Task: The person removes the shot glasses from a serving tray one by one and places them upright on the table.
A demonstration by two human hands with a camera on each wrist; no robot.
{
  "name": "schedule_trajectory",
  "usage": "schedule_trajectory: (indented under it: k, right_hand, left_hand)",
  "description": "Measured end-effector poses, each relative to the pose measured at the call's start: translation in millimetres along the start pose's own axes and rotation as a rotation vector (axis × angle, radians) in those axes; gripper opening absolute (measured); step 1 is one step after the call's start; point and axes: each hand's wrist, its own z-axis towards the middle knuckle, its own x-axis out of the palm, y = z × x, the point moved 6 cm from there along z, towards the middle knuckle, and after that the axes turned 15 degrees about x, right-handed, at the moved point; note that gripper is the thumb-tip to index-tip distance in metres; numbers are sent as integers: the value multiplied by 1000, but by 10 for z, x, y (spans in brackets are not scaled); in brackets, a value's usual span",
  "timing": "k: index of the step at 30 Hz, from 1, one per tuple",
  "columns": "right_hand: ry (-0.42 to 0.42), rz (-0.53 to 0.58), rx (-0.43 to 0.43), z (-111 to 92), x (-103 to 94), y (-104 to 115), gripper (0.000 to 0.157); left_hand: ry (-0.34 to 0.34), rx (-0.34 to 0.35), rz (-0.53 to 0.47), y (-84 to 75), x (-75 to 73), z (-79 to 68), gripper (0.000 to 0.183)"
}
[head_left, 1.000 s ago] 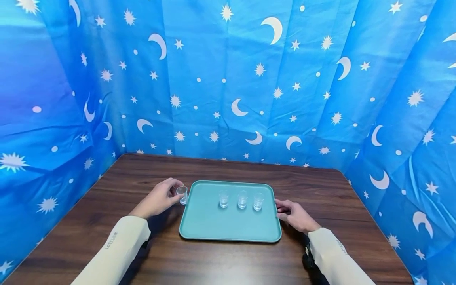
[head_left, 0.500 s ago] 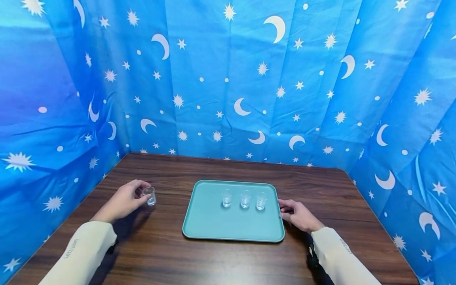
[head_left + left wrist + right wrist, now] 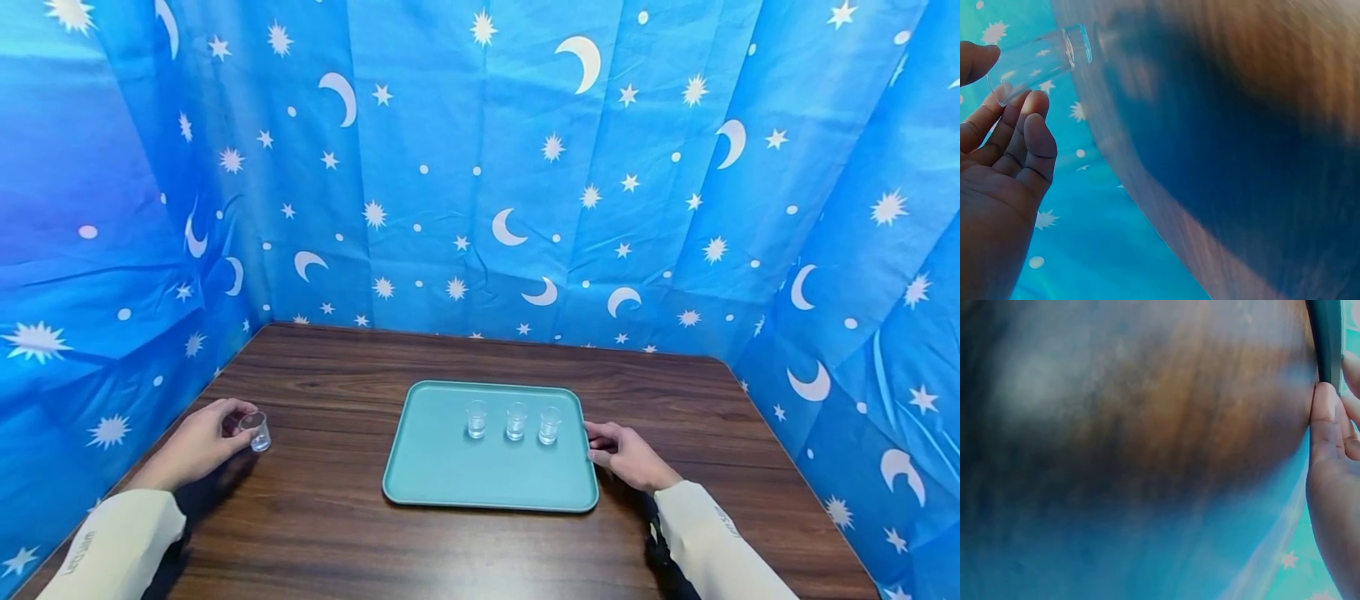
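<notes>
At the table's left side, my left hand (image 3: 201, 443) holds a clear shot glass (image 3: 259, 435) near its rim. The left wrist view shows the shot glass (image 3: 1038, 57) between thumb and fingers, its base close to the table; whether it touches I cannot tell. My right hand (image 3: 628, 455) is at the right edge of a green tray (image 3: 487, 485). In the right wrist view the tray rim (image 3: 1327, 337) lies between thumb and fingers. Three more clear shot glasses stand upright in a row on the tray: a left one (image 3: 476, 422), a middle one (image 3: 515, 423) and a right one (image 3: 549, 427).
A dark wooden table (image 3: 322, 508) carries everything, with bare wood between the left hand and the tray. Blue curtains (image 3: 450, 167) with white moons and stars hang behind the table and along both sides.
My left hand has carried the shot glass from beside the tray's left edge leftward across the table and slightly nearer. The right hand and the tray stay put.
</notes>
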Motion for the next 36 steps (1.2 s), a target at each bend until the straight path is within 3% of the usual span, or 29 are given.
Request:
schedule_trajectory:
  k: [13,23,30,36]
  right_hand:
    - [-18,-8,0,-9,10,22,45]
    - [-17,-9,-16,-22,10,32,45]
    - [-5,-16,-30,-27,24,31,46]
    - [3,-29,-31,-21,28,19,46]
  left_hand:
    - [58,-72,-16,54,72,-26,41]
    - [9,8,-1,24,51,35,53]
    - [-87,109,68,-211,9,260,53]
    - [-98,185,21,-494,79,504,46]
